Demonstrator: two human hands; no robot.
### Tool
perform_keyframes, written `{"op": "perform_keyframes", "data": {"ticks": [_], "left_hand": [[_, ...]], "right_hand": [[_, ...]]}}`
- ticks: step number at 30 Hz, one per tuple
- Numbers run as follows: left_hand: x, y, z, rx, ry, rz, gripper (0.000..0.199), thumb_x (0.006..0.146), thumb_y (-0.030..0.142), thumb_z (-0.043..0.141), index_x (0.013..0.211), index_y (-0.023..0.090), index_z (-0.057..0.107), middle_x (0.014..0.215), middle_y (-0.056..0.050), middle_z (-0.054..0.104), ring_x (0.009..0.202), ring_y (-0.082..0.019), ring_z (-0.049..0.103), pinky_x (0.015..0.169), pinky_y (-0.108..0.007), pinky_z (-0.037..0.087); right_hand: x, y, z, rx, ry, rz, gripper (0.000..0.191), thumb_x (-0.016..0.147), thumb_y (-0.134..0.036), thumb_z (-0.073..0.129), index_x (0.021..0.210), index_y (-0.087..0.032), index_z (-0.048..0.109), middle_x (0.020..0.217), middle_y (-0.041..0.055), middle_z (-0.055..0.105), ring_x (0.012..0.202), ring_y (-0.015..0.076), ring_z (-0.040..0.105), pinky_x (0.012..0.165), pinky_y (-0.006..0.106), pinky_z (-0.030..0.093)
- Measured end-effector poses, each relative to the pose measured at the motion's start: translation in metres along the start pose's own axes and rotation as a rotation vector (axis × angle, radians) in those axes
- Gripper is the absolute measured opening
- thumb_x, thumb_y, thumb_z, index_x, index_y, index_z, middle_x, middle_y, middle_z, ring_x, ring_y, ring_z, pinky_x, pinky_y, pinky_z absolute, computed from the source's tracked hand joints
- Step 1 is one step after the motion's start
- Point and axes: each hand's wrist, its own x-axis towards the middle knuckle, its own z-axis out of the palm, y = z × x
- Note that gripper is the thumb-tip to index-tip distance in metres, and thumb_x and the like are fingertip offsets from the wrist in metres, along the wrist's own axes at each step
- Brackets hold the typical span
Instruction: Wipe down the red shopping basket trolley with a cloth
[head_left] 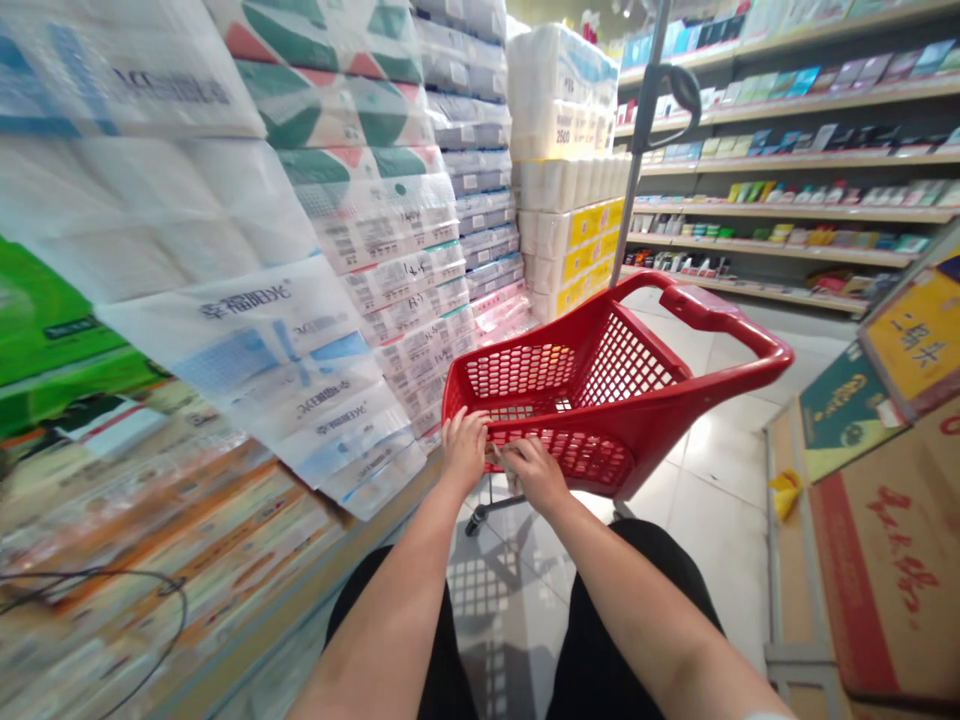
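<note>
A red plastic shopping cart with perforated walls stands in front of me, its handle toward the far right. My left hand is at the near left corner of the basket, its fingers curled over the rim. Just to its right, my right hand is closed against the outside of the cart's near wall. Something small and pale shows at its fingertips, too unclear to name. No goods can be made out inside the basket.
Wrapped paper-roll packs are stacked high along the left. A grey metal pole rises behind the cart. Shelves of small boxes line the back. Cardboard cartons stand at the right, beside the tiled floor. A black cable lies lower left.
</note>
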Motion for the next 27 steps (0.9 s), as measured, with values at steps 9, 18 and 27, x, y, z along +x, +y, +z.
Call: {"op": "perform_keyframes", "data": {"ticks": [9,18,27], "left_hand": [[0.001,0.005,-0.003,0.032,0.006,-0.014,0.035,0.096,0.03,0.033,0.112,0.028,0.064,0.12,-0.002,0.065,0.114,-0.02,0.052,0.111,-0.045,0.029],[0.005,0.03,-0.008,0.04,0.016,-0.027,0.034,0.093,0.023,0.037,0.115,0.026,0.063,0.127,-0.004,0.062,0.133,-0.028,0.039,0.113,-0.056,0.026],[0.015,0.034,-0.002,0.097,-0.026,-0.038,0.036,0.096,0.024,0.03,0.116,0.021,0.06,0.127,-0.005,0.063,0.139,-0.035,0.031,0.112,-0.059,0.026]], "right_hand": [[-0.001,0.009,-0.006,0.036,0.093,0.038,0.033,0.091,-0.014,0.054,0.122,-0.022,0.063,0.119,0.0108,0.058,0.113,0.0229,0.048,0.101,0.037,0.046],[-0.006,0.004,0.024,-0.029,0.207,-0.038,0.03,0.093,-0.02,0.053,0.121,-0.022,0.062,0.128,0.0069,0.058,0.124,0.0227,0.044,0.111,0.042,0.037],[0.005,0.02,0.004,0.072,0.171,0.055,0.022,0.095,-0.021,0.051,0.105,-0.024,0.07,0.122,0.0047,0.061,0.12,0.0191,0.049,0.105,0.033,0.044]]}}
